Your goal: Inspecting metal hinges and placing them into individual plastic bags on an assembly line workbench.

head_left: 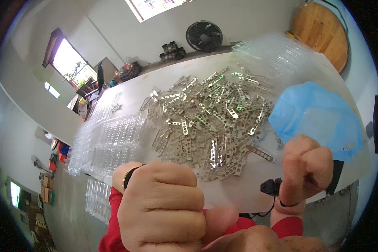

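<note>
My left hand is raised close to the camera at lower centre, its back toward me and its fingers curled into a fist. The thumb is smeared, and the inside of the fist is hidden. My right hand hangs over the table's right side with its fingers folded together; I cannot see whether anything is in them. Beyond both hands a wide heap of shiny perforated metal strips covers the middle of the table. One strip with a brownish end lies apart, nearest my right hand.
Stacked clear plastic trays stand on the table's left, with more clear trays at the far right. A blue plastic bag lies behind my right hand. A small black device sits by my right wrist. Against the wall stands a black fan.
</note>
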